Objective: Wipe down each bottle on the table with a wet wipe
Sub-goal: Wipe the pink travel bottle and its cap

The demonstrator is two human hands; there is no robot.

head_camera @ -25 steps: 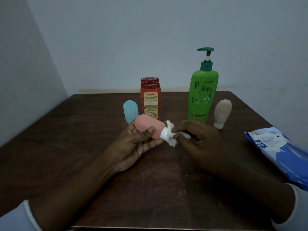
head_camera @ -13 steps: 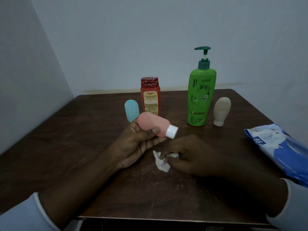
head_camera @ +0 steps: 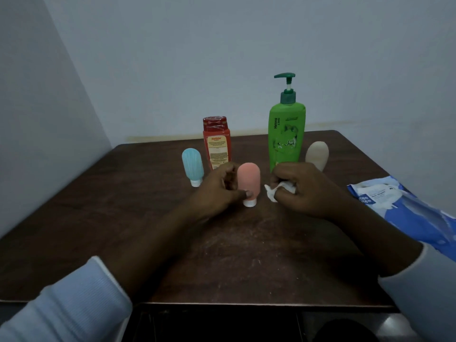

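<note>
A small pink squeeze bottle [head_camera: 249, 178] stands cap-down on the dark wooden table [head_camera: 123, 193]. My left hand [head_camera: 218, 188] touches its lower left side, thumb near the white cap. My right hand [head_camera: 303, 190] sits just right of it, closed around a crumpled white wet wipe [head_camera: 278, 191]. Behind stand a blue squeeze bottle [head_camera: 193, 166], a red bottle [head_camera: 217, 141], a tall green pump bottle [head_camera: 286, 129] and a beige squeeze bottle [head_camera: 317, 154], partly hidden by my right hand.
A blue and white wet wipe pack [head_camera: 404, 211] lies at the table's right edge. Walls close in behind and to the left. The table's front edge runs near my sleeves.
The pink bottle went from lying tilted in my left hand to standing cap-down on the table. My right hand lifted the wipe off the table and moved up beside the bottle.
</note>
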